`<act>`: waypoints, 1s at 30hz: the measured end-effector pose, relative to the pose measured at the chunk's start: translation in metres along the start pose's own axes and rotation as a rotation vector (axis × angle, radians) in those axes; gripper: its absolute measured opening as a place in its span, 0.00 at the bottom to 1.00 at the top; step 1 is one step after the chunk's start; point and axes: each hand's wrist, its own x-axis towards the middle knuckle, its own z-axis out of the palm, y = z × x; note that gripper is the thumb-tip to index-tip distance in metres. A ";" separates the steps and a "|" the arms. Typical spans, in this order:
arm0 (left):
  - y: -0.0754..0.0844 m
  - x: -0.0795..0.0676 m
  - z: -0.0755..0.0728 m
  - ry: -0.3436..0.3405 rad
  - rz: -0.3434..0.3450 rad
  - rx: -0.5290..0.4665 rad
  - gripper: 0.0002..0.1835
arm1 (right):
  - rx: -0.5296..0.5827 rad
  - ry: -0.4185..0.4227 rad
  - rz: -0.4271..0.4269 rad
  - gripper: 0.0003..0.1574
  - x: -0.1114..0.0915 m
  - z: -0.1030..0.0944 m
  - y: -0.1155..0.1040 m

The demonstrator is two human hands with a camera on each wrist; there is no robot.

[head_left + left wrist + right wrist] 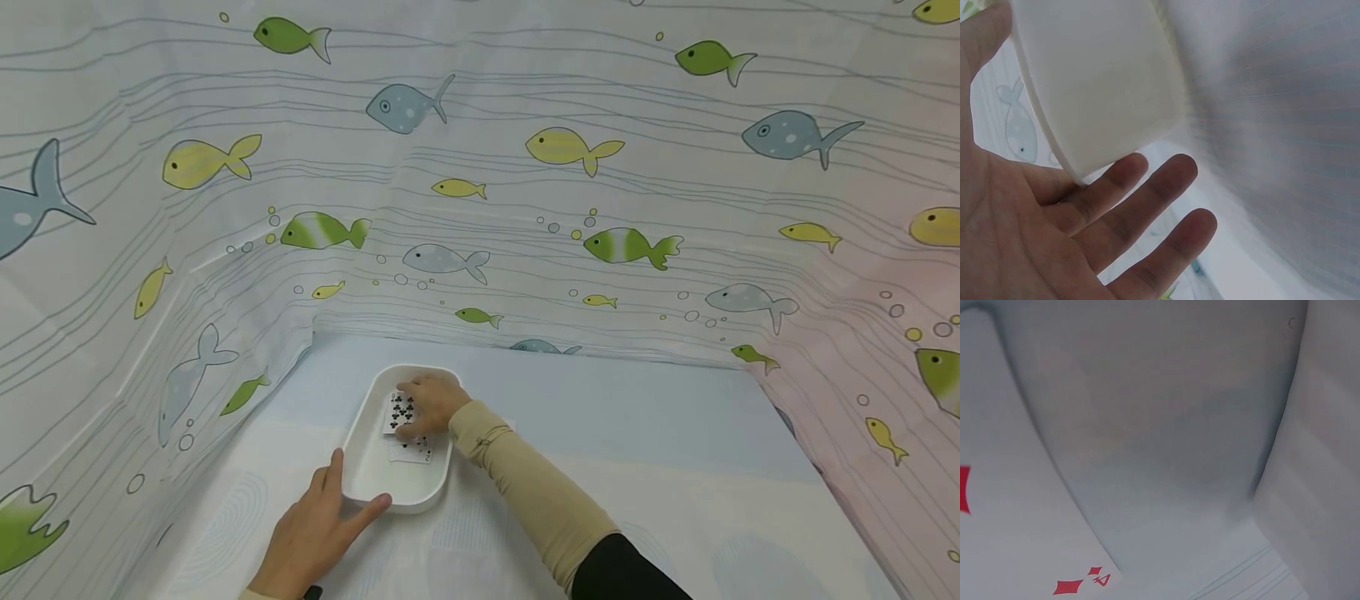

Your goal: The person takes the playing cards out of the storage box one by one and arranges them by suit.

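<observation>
A white tray (pixel 360 483) holds several playing cards. My right hand (pixel 431 404) reaches into it and grips a clubs card (pixel 397 417), thumb near its lower edge and a fingertip near its upper edge. Beneath that card, another card (pixel 408 456) shows partly. My left hand (pixel 315 521) spans the tray's near-left corner, its fingers spread and fairly straight. The thumb touches the near rim and a finger lies along the left side. In the left wrist view, other fingers (pixel 1141 231) stand apart from the tray's outer side. The right wrist view does not show the right hand's fingers.
A four of diamonds (pixel 1029 487) lies at the left of the right wrist view. A pale patterned cloth covers the table (pixel 637 417). Fish-printed fabric (pixel 510 208) rises behind and on both sides. The right sleeve (pixel 532 483) crosses the table beside the tray.
</observation>
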 end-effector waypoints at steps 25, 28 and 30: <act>-0.002 0.000 0.000 -0.003 0.013 -0.008 0.63 | 0.022 0.119 -0.054 0.56 -0.016 -0.005 -0.003; -0.002 0.001 0.001 -0.003 0.016 -0.007 0.62 | 0.051 0.142 -0.061 0.57 -0.020 -0.007 -0.003; -0.002 0.000 0.001 0.001 0.018 -0.010 0.62 | 0.062 0.155 -0.066 0.57 -0.023 -0.008 -0.003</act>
